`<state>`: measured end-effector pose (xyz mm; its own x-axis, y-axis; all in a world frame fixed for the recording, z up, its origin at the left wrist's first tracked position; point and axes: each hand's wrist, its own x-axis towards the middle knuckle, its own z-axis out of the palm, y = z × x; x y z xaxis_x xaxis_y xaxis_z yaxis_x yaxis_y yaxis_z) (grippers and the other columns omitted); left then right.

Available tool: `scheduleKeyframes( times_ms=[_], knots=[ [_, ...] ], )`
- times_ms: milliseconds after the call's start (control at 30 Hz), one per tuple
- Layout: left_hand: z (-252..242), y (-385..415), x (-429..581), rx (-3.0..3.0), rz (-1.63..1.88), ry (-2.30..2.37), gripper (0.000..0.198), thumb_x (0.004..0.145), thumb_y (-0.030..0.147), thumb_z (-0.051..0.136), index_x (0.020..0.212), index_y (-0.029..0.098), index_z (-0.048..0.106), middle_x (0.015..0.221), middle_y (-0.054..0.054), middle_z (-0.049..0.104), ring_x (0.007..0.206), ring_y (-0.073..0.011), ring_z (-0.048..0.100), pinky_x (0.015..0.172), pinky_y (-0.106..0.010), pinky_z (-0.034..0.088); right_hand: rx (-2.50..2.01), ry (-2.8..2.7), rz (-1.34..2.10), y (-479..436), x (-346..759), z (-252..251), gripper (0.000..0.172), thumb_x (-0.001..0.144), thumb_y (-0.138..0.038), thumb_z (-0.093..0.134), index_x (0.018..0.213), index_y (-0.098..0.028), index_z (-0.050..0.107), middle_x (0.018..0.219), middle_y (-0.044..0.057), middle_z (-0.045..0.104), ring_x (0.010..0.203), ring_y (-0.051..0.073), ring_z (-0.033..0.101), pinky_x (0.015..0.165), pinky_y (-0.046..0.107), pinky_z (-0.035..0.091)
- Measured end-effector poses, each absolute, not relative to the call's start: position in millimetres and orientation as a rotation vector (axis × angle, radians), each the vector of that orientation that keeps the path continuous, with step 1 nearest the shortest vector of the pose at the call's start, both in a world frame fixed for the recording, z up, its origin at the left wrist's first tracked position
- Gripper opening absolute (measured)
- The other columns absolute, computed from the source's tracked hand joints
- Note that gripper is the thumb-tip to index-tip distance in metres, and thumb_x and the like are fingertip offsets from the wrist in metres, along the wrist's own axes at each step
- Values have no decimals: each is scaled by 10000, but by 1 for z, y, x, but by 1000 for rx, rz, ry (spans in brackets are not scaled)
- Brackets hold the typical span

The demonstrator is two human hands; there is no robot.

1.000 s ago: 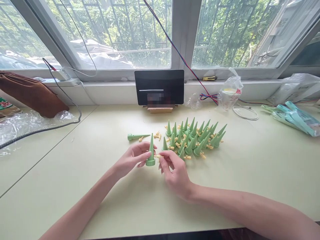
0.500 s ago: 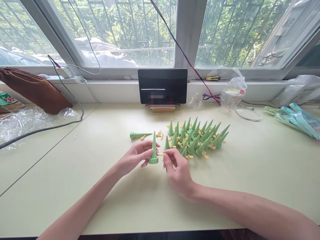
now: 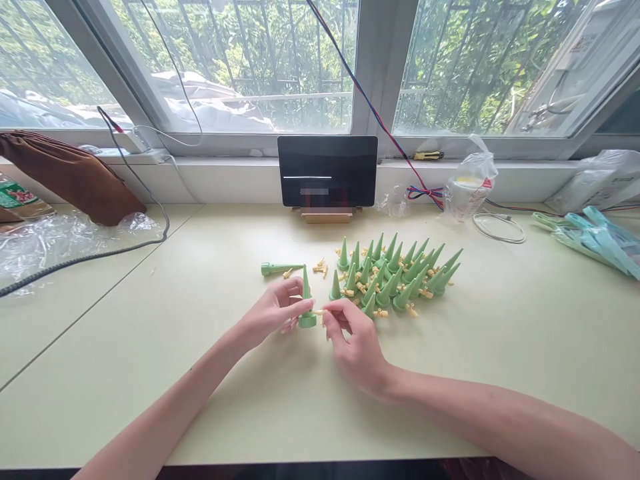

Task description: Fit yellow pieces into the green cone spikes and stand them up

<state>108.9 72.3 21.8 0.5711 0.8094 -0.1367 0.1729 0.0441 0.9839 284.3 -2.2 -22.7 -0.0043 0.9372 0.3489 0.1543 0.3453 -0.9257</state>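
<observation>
My left hand [image 3: 278, 308] is closed around a green plastic watering spike [image 3: 307, 320], held point up above the table with its wide collar at the bottom. Between the thumb and fingers of my right hand [image 3: 354, 337] is a small yellow valve [image 3: 319, 313], its tip at the spike's side near the collar. Whether the tip is seated in the spike, I cannot tell. Behind my left hand, another green spike [image 3: 280, 269] lies on its side. Several loose yellow valves [image 3: 321, 268] are beside it. To the right stands a cluster of green spikes [image 3: 395, 277] with yellow valves at their bases.
A dark tablet [image 3: 327, 172] leans on a stand at the back of the table [image 3: 250, 413]. A brown pouch [image 3: 70, 175] and clear plastic wrap lie at left. At right are a bagged cup [image 3: 467, 190], a coiled white cable [image 3: 497, 228] and light-blue plastic pieces [image 3: 603, 240].
The spike in my left hand has turned slightly, and the yellow valve in my right hand has moved a little left against its side. The view has shifted slightly.
</observation>
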Motion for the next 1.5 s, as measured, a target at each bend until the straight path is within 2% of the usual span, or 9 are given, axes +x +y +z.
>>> scheduleKeyframes(
  times_ms=[667, 867, 967, 1067, 1167, 1233, 1500],
  knots=[
    [19, 70, 111, 1538, 538, 928, 303, 864, 451, 685, 887, 166, 584, 788, -7, 587, 571, -77, 475, 421, -169, 346, -1030, -1481, 884, -3, 286, -21, 143, 1001, -272, 484, 959, -184, 589, 788, 12, 567, 671, 140, 543, 644, 268, 455],
    [18, 69, 112, 1540, 546, 886, 291, 883, 445, 669, 979, 177, 604, 847, -26, 625, 573, -78, 483, 420, -165, 336, -1027, -1479, 893, -1, 286, -22, 139, 1003, -271, 480, 943, -192, 577, 767, 3, 549, 662, 138, 534, 629, 265, 445],
    [17, 68, 112, 1553, 584, 843, 262, 895, 420, 664, 983, 181, 605, 806, -15, 630, 560, -73, 472, 428, -162, 322, -1031, -1460, 919, -1, 287, -23, 146, 1005, -286, 483, 935, -195, 573, 751, -1, 545, 653, 136, 531, 609, 260, 440],
    [16, 68, 114, 1576, 629, 808, 231, 900, 384, 668, 912, 166, 593, 747, -1, 606, 583, -80, 508, 471, -170, 363, -1036, -1429, 968, -1, 287, -24, 159, 1007, -305, 486, 924, -197, 567, 710, -12, 537, 621, 131, 520, 578, 253, 427],
    [14, 67, 115, 1600, 681, 755, 208, 908, 351, 666, 911, 159, 587, 795, -19, 620, 697, -120, 597, 601, -223, 477, -1023, -1382, 1025, -2, 286, -25, 166, 1008, -319, 491, 913, -199, 554, 696, -17, 540, 590, 122, 513, 553, 247, 422],
    [13, 66, 116, 1609, 703, 728, 198, 913, 340, 662, 931, 156, 589, 832, -31, 628, 750, -139, 624, 670, -258, 511, -1013, -1356, 1055, -2, 286, -26, 176, 1008, -330, 495, 903, -199, 547, 708, -14, 549, 582, 117, 517, 543, 244, 427],
    [11, 64, 116, 1577, 708, 693, 192, 921, 347, 650, 921, 166, 586, 825, -22, 625, 712, -129, 610, 648, -253, 503, -1014, -1342, 1050, -2, 284, -27, 216, 1014, -371, 481, 900, -197, 539, 701, -15, 540, 570, 115, 509, 518, 241, 427]
  ],
)
